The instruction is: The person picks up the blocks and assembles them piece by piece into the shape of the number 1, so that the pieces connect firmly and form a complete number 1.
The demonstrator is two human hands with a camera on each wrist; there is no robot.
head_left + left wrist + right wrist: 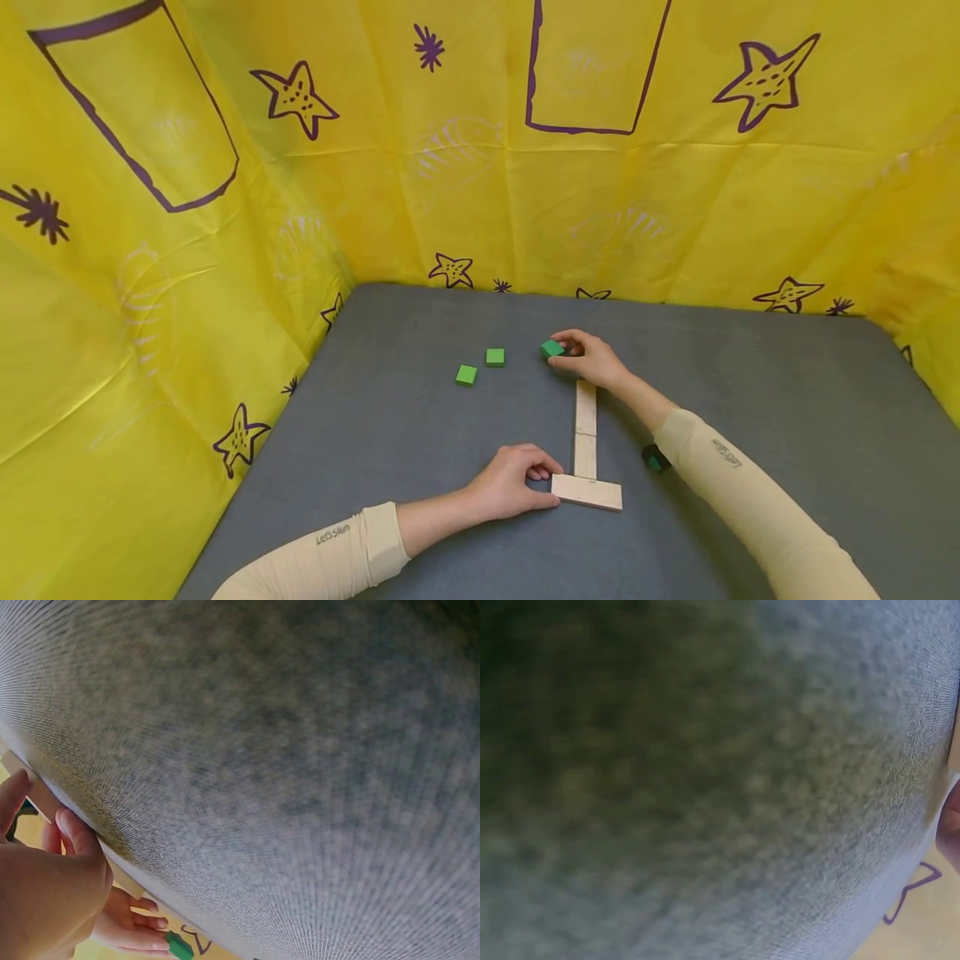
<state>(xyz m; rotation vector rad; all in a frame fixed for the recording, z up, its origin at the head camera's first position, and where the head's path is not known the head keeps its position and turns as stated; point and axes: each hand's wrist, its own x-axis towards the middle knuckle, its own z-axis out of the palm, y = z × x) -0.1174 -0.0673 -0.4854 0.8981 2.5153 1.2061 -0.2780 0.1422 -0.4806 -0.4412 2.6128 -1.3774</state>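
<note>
In the head view, the right hand [592, 360] pinches a green block [552, 349] between thumb and fingers, just beyond the far end of two pale wooden blocks [586, 429] laid end to end. The left hand [510, 483] holds the left end of a wooden block [587, 492] lying crosswise at their near end, with thumb and fingers at its corners. The left wrist view shows the left hand [52, 877] on wood and the green block [179, 946] at the other hand's fingertips. Only part of the right hand [950, 829] shows in the right wrist view.
Two light green blocks, one nearer [466, 376] and one farther [495, 357], lie left of the right hand on the grey table [390, 417]. A dark object with green [656, 458] is beside the right forearm. Yellow patterned cloth [465, 192] surrounds the table's back and sides.
</note>
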